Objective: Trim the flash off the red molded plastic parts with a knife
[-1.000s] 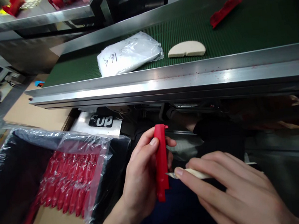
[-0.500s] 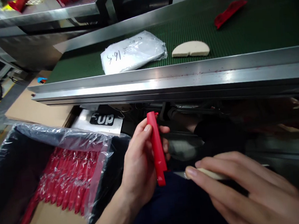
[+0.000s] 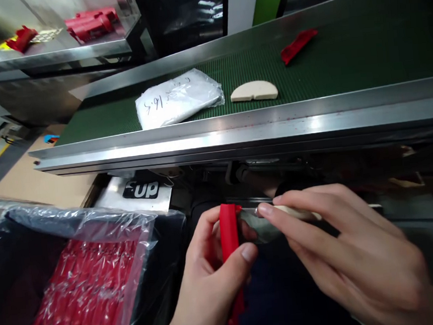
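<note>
"Hands?"
"Left hand [image 3: 213, 279] is gripping the red part [image 3: 229, 232], fingers curled; right hand [image 3: 345, 242] is pinching a pale-handled knife [image 3: 299, 213], tip near the part's upper end."
"Beyond?"
"White packet [image 3: 178, 99] is lying on the green conveyor [image 3: 344, 63]."

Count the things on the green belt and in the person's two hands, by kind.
Red pieces: 2 (one on the belt, at its far side; one in the left hand)
White packet: 1
Cream half-round piece: 1
Knife in the right hand: 1
Total: 5
</note>
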Demonstrator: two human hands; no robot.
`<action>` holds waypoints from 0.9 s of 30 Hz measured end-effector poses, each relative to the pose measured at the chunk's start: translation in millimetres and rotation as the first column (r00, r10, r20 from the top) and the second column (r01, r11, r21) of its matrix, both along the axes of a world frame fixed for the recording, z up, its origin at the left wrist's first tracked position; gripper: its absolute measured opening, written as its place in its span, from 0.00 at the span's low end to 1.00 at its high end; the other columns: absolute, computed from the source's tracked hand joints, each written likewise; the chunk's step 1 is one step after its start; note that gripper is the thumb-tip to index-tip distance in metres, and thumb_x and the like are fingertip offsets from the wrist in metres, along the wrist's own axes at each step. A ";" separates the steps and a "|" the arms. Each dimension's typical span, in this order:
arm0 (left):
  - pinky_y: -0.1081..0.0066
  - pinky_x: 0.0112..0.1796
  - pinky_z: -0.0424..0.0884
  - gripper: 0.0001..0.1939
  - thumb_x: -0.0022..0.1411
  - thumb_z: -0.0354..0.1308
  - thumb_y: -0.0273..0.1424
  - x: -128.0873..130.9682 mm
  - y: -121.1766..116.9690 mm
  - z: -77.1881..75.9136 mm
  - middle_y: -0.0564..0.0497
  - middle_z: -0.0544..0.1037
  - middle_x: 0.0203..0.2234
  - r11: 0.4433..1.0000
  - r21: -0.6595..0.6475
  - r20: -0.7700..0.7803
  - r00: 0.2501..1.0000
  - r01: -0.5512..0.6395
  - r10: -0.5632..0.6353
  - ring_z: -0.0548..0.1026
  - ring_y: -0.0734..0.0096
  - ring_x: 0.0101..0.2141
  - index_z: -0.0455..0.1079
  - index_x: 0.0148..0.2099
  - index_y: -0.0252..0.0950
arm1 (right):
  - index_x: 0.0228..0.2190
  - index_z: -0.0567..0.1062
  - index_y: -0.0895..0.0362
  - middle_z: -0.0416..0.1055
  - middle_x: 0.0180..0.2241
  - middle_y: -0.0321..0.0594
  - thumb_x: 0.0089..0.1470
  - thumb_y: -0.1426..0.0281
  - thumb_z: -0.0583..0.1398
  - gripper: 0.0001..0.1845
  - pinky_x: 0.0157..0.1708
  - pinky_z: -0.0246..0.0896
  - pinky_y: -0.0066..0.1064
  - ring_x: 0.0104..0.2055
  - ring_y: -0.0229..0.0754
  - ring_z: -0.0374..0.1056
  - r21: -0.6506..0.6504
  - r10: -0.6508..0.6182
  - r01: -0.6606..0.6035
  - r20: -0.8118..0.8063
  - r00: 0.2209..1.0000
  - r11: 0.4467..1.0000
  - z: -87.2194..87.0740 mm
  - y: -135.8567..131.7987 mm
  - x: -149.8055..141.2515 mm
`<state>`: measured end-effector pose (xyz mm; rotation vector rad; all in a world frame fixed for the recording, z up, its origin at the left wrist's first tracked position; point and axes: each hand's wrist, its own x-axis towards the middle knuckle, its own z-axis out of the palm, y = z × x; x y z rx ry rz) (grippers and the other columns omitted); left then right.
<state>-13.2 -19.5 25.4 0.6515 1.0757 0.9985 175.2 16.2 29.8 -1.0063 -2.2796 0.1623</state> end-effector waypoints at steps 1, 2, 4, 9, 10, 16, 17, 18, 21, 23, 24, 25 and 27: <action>0.79 0.24 0.63 0.17 0.62 0.65 0.36 1.1 0.2 1.1 0.52 0.71 0.36 1.000 0.002 -0.009 1.000 -0.010 0.010 0.63 0.80 0.24 0.65 0.49 0.41 | 0.52 0.74 0.58 0.72 0.44 0.47 0.55 0.85 0.58 0.24 0.43 0.64 0.41 0.45 0.47 0.67 -0.003 0.005 -0.005 -0.004 1.000 1.000 0.2 0.1 -0.5; 0.79 0.24 0.62 0.16 0.61 0.65 0.36 2.2 0.5 2.5 0.52 0.72 0.35 1.000 -0.001 -0.022 1.000 -0.022 0.021 0.63 0.80 0.24 0.65 0.49 0.41 | 0.52 0.74 0.59 0.72 0.44 0.47 0.55 0.85 0.58 0.24 0.43 0.64 0.42 0.45 0.48 0.67 -0.004 0.009 -0.009 -0.008 1.000 1.000 0.3 0.2 -0.9; 0.79 0.24 0.62 0.16 0.61 0.65 0.36 4.1 1.0 5.3 0.53 0.72 0.35 0.999 -0.019 -0.052 0.998 -0.039 0.038 0.63 0.80 0.24 0.66 0.49 0.42 | 0.51 0.75 0.59 0.72 0.44 0.48 0.54 0.86 0.58 0.24 0.42 0.65 0.42 0.45 0.48 0.68 0.003 0.013 -0.013 -0.015 1.000 1.000 0.0 0.1 -1.5; 0.77 0.24 0.61 0.17 0.61 0.65 0.37 5.8 0.8 8.4 0.52 0.73 0.36 0.998 -0.045 -0.086 0.996 -0.041 0.037 0.63 0.80 0.24 0.66 0.49 0.43 | 0.51 0.75 0.61 0.72 0.43 0.49 0.53 0.86 0.59 0.24 0.40 0.64 0.43 0.44 0.49 0.67 0.016 0.016 -0.016 -0.034 0.999 1.000 -2.0 -1.5 0.2; 0.77 0.25 0.61 0.17 0.61 0.65 0.37 5.7 0.7 8.2 0.52 0.73 0.36 0.998 -0.045 -0.090 0.995 -0.039 0.035 0.63 0.80 0.24 0.66 0.50 0.43 | 0.52 0.75 0.61 0.72 0.43 0.49 0.53 0.87 0.59 0.25 0.40 0.64 0.43 0.43 0.49 0.67 0.016 0.021 -0.021 -0.032 0.999 1.000 -2.4 -1.9 1.1; 0.77 0.25 0.62 0.17 0.61 0.64 0.38 4.7 0.6 6.4 0.52 0.71 0.34 0.999 -0.049 -0.063 0.998 0.002 -0.005 0.63 0.78 0.24 0.66 0.50 0.41 | 0.53 0.74 0.61 0.72 0.44 0.49 0.54 0.86 0.59 0.25 0.40 0.65 0.43 0.44 0.49 0.67 0.023 0.025 -0.025 0.007 1.000 0.999 -4.4 -0.3 4.8; 0.77 0.24 0.62 0.17 0.61 0.64 0.38 4.6 0.6 6.4 0.52 0.71 0.34 0.999 -0.051 -0.049 0.999 0.003 -0.006 0.63 0.79 0.24 0.66 0.50 0.41 | 0.52 0.74 0.61 0.72 0.44 0.49 0.54 0.85 0.60 0.24 0.40 0.65 0.42 0.43 0.49 0.67 0.033 0.018 -0.019 0.009 1.000 0.999 -4.5 0.9 5.1; 0.78 0.24 0.61 0.17 0.61 0.64 0.37 4.5 0.5 6.5 0.52 0.71 0.34 0.999 -0.052 -0.030 1.000 0.004 -0.005 0.63 0.80 0.23 0.66 0.50 0.41 | 0.52 0.75 0.62 0.73 0.43 0.48 0.54 0.85 0.60 0.23 0.40 0.65 0.42 0.43 0.49 0.67 0.047 0.009 -0.009 0.006 1.000 0.999 -4.5 2.3 5.5; 0.79 0.23 0.60 0.15 0.62 0.64 0.35 4.4 0.3 6.8 0.52 0.72 0.34 0.998 -0.063 0.071 0.997 0.017 -0.013 0.63 0.81 0.22 0.67 0.49 0.41 | 0.51 0.75 0.61 0.73 0.42 0.47 0.54 0.85 0.61 0.23 0.41 0.65 0.40 0.42 0.46 0.68 0.072 -0.043 0.046 -0.037 0.998 0.996 -3.9 5.7 7.8; 0.80 0.22 0.61 0.14 0.62 0.63 0.33 4.2 0.5 6.6 0.52 0.72 0.34 0.997 -0.073 0.136 0.991 0.027 -0.017 0.63 0.82 0.22 0.68 0.49 0.41 | 0.51 0.75 0.60 0.72 0.42 0.47 0.54 0.85 0.61 0.23 0.42 0.65 0.38 0.43 0.44 0.68 0.040 -0.059 0.061 -0.063 0.996 0.997 -3.1 5.5 9.2; 0.80 0.22 0.62 0.13 0.63 0.62 0.33 4.0 0.8 6.4 0.52 0.72 0.34 0.997 -0.076 0.159 0.987 0.028 -0.015 0.63 0.82 0.22 0.68 0.49 0.41 | 0.51 0.75 0.60 0.72 0.42 0.47 0.54 0.85 0.61 0.23 0.43 0.65 0.38 0.43 0.44 0.68 0.016 -0.042 0.043 -0.072 0.997 0.999 -2.7 4.5 9.3; 0.81 0.22 0.62 0.12 0.63 0.62 0.32 3.7 1.2 6.0 0.52 0.72 0.34 0.997 -0.076 0.179 0.984 0.028 -0.014 0.63 0.82 0.22 0.68 0.49 0.42 | 0.51 0.75 0.61 0.72 0.42 0.48 0.55 0.85 0.60 0.22 0.44 0.65 0.37 0.44 0.44 0.68 -0.004 -0.022 0.021 -0.081 0.997 1.000 -2.3 3.1 8.8; 0.81 0.22 0.63 0.11 0.64 0.60 0.31 3.0 2.0 4.8 0.51 0.72 0.35 0.997 -0.067 0.222 0.975 0.032 -0.016 0.63 0.82 0.22 0.68 0.49 0.42 | 0.49 0.76 0.62 0.72 0.42 0.48 0.56 0.85 0.59 0.20 0.44 0.65 0.37 0.44 0.44 0.68 -0.037 0.006 -0.009 -0.094 0.996 0.999 -1.7 0.0 6.1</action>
